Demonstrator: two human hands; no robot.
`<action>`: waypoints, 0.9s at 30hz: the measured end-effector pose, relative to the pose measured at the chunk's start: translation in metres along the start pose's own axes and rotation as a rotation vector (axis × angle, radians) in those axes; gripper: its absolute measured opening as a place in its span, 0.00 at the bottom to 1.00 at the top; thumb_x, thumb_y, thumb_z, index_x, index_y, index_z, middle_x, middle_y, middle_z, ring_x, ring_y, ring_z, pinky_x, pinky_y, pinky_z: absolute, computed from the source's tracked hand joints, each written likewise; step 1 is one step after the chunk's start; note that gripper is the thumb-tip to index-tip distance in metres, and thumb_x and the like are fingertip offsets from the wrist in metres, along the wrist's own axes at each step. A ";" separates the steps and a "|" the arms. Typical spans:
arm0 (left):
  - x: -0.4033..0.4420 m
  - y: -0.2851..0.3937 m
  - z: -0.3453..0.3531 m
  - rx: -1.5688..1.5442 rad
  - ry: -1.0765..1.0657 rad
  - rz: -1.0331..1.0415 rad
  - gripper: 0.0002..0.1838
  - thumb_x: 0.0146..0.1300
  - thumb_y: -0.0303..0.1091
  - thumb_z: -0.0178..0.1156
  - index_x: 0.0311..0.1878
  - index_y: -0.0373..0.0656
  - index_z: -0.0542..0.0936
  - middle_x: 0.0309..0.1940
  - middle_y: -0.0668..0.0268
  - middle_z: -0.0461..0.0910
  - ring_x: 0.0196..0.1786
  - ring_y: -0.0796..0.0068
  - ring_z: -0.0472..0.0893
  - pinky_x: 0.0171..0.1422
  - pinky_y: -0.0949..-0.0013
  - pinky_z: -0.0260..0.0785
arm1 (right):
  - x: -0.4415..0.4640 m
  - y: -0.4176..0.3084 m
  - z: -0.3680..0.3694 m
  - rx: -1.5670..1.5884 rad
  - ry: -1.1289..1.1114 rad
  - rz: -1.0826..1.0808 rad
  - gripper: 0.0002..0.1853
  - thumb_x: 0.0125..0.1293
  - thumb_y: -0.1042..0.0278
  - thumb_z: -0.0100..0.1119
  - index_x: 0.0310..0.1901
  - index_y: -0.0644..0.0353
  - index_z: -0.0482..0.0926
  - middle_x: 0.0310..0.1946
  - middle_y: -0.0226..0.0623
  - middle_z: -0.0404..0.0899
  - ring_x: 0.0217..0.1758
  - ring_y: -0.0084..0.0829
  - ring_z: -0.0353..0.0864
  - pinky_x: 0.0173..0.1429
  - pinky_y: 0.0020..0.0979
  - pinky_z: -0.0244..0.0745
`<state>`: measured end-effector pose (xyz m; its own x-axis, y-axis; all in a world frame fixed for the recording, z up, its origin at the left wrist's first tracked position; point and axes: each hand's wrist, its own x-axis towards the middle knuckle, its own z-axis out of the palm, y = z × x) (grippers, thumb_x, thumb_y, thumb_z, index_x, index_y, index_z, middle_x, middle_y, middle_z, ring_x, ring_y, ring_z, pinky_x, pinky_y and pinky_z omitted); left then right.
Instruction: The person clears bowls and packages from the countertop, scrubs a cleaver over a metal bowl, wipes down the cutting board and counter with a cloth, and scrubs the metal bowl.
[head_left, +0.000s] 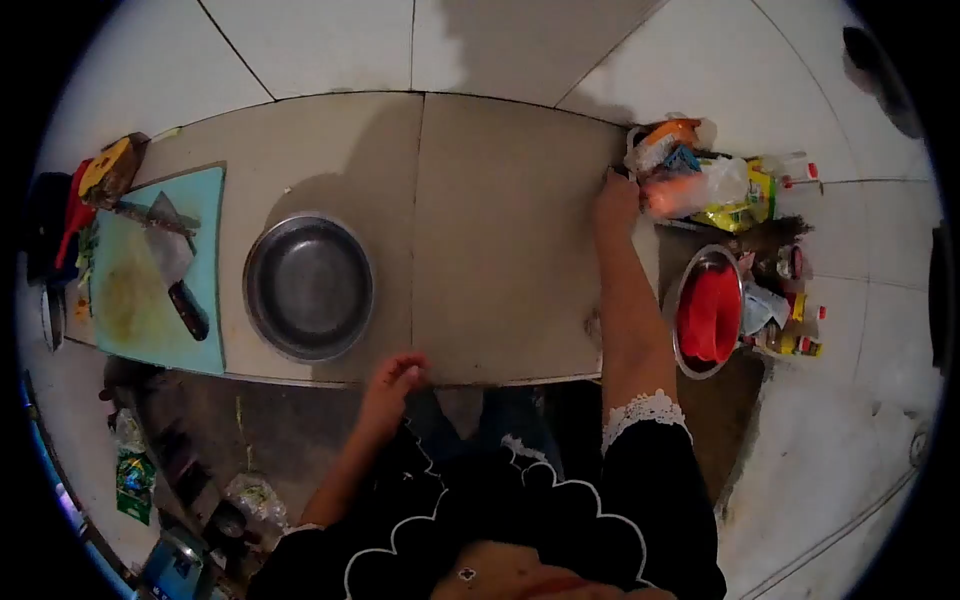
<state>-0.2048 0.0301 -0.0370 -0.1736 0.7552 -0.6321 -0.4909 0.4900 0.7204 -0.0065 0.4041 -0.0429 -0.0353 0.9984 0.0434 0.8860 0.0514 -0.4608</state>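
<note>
My left hand (pixel 397 384) hangs over the counter's front edge, right of a metal basin (pixel 311 287). Its fingers curl loosely, a small gap shows by the thumb, and nothing is in it. My right arm stretches to the far right of the counter. There my right hand (pixel 617 198) is at the left side of a pile of plastic packets, beside a clear bag with something orange-pink (pixel 675 195) inside. The fingertips are dark and partly hidden, so their grip cannot be made out. The basin has a dark grey inside with no contents visible.
On the left, a cleaver (pixel 170 255) lies on a light-blue cutting board (pixel 145 320). At right stands a metal bowl (pixel 683 358) with a red thing (pixel 710 315) in it, beside bottles and packets. A tiled wall (pixel 340 45) bounds the back of the counter (pixel 510 250).
</note>
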 end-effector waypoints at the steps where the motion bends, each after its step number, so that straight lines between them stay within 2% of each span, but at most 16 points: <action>1: 0.003 0.001 0.004 -0.004 -0.033 -0.025 0.10 0.63 0.29 0.50 0.47 0.41 0.73 0.40 0.66 0.76 0.43 0.76 0.74 0.49 0.71 0.67 | 0.016 -0.001 0.015 -0.159 -0.040 -0.061 0.14 0.62 0.64 0.44 0.32 0.65 0.77 0.36 0.51 0.77 0.42 0.47 0.75 0.45 0.45 0.69; 2: 0.006 0.000 0.008 0.003 -0.083 -0.045 0.11 0.63 0.30 0.51 0.48 0.41 0.73 0.41 0.66 0.76 0.43 0.76 0.74 0.50 0.71 0.66 | 0.023 0.002 0.028 -0.321 -0.085 -0.116 0.14 0.62 0.63 0.44 0.32 0.65 0.77 0.35 0.51 0.78 0.41 0.46 0.76 0.44 0.44 0.70; 4: 0.015 0.001 0.020 0.022 -0.194 -0.088 0.12 0.63 0.32 0.52 0.49 0.41 0.72 0.43 0.67 0.76 0.44 0.77 0.74 0.53 0.71 0.65 | -0.003 -0.033 0.075 -0.367 0.005 -0.394 0.15 0.62 0.62 0.45 0.32 0.64 0.77 0.32 0.50 0.79 0.35 0.46 0.77 0.40 0.44 0.72; 7: 0.028 0.003 0.036 0.099 -0.304 -0.061 0.12 0.64 0.32 0.52 0.49 0.42 0.73 0.44 0.68 0.75 0.45 0.78 0.73 0.54 0.71 0.65 | -0.031 -0.038 0.108 -0.293 0.028 -0.833 0.11 0.62 0.68 0.43 0.33 0.62 0.77 0.30 0.46 0.78 0.34 0.42 0.77 0.43 0.42 0.71; 9: 0.031 0.006 0.035 0.064 -0.337 -0.027 0.12 0.64 0.33 0.52 0.49 0.42 0.73 0.44 0.69 0.75 0.45 0.79 0.73 0.54 0.72 0.65 | 0.008 0.001 0.053 -0.314 0.005 -0.486 0.13 0.60 0.63 0.46 0.34 0.62 0.77 0.31 0.45 0.80 0.33 0.45 0.79 0.39 0.42 0.73; 11: 0.031 0.004 0.034 0.059 -0.332 -0.030 0.13 0.65 0.33 0.51 0.50 0.41 0.72 0.45 0.68 0.75 0.47 0.78 0.73 0.54 0.71 0.65 | 0.028 0.023 0.016 -0.484 -0.092 -0.222 0.09 0.58 0.68 0.47 0.34 0.59 0.77 0.30 0.41 0.78 0.33 0.40 0.76 0.43 0.41 0.69; 14: 0.027 -0.002 0.039 0.110 -0.350 -0.083 0.14 0.65 0.33 0.50 0.53 0.41 0.71 0.47 0.65 0.74 0.50 0.75 0.72 0.56 0.70 0.65 | 0.023 0.015 0.042 -0.769 -0.057 -0.451 0.09 0.59 0.68 0.47 0.35 0.61 0.77 0.30 0.42 0.78 0.33 0.40 0.76 0.43 0.41 0.70; 16: 0.034 -0.002 0.052 0.132 -0.411 -0.076 0.14 0.66 0.34 0.50 0.53 0.42 0.71 0.47 0.66 0.74 0.51 0.75 0.72 0.56 0.70 0.65 | -0.022 -0.041 0.058 -0.361 0.119 -0.616 0.09 0.58 0.68 0.48 0.34 0.60 0.77 0.27 0.45 0.78 0.33 0.45 0.78 0.41 0.42 0.73; 19: 0.029 0.018 0.076 0.081 -0.391 -0.125 0.14 0.66 0.35 0.50 0.53 0.43 0.71 0.46 0.67 0.74 0.49 0.76 0.72 0.54 0.70 0.66 | -0.059 -0.068 0.082 -0.118 -0.044 -0.832 0.09 0.57 0.68 0.49 0.34 0.60 0.78 0.28 0.48 0.77 0.33 0.46 0.76 0.41 0.43 0.73; 21: 0.031 0.019 0.078 0.080 -0.349 -0.085 0.14 0.65 0.35 0.50 0.52 0.43 0.71 0.46 0.68 0.74 0.47 0.77 0.72 0.53 0.70 0.66 | -0.042 -0.058 0.047 -0.336 -0.184 -0.555 0.10 0.57 0.65 0.51 0.36 0.60 0.79 0.29 0.47 0.78 0.33 0.46 0.77 0.40 0.43 0.73; 22: 0.031 0.016 0.080 0.074 -0.333 -0.067 0.14 0.65 0.35 0.50 0.52 0.43 0.71 0.45 0.68 0.74 0.47 0.77 0.72 0.52 0.70 0.66 | -0.004 -0.011 0.052 -0.180 -0.148 -0.594 0.13 0.56 0.62 0.53 0.37 0.60 0.79 0.30 0.48 0.79 0.33 0.45 0.78 0.40 0.44 0.72; 23: 0.029 0.008 0.080 0.037 -0.279 -0.041 0.14 0.65 0.34 0.50 0.52 0.44 0.71 0.45 0.68 0.74 0.46 0.77 0.72 0.51 0.71 0.66 | 0.007 -0.012 0.014 -0.410 -0.197 -0.490 0.08 0.58 0.71 0.47 0.33 0.62 0.77 0.32 0.49 0.78 0.33 0.41 0.79 0.39 0.40 0.74; 25: 0.026 -0.009 0.079 -0.030 -0.183 0.002 0.13 0.64 0.33 0.50 0.52 0.44 0.71 0.44 0.69 0.74 0.45 0.77 0.72 0.50 0.71 0.66 | 0.042 0.034 0.023 -0.437 0.125 -0.459 0.09 0.58 0.71 0.46 0.34 0.62 0.77 0.33 0.46 0.79 0.35 0.40 0.79 0.40 0.38 0.74; 27: 0.019 -0.020 0.083 -0.062 -0.144 -0.002 0.14 0.64 0.33 0.50 0.52 0.44 0.71 0.44 0.68 0.74 0.45 0.77 0.73 0.50 0.71 0.66 | 0.044 0.019 0.053 -0.310 0.109 -0.552 0.12 0.60 0.63 0.48 0.38 0.61 0.77 0.31 0.47 0.79 0.34 0.43 0.79 0.40 0.42 0.72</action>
<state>-0.1273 0.0704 -0.0398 -0.0508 0.8111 -0.5827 -0.5440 0.4668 0.6972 -0.0155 0.4503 -0.0969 -0.4913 0.8182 0.2986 0.8442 0.5317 -0.0678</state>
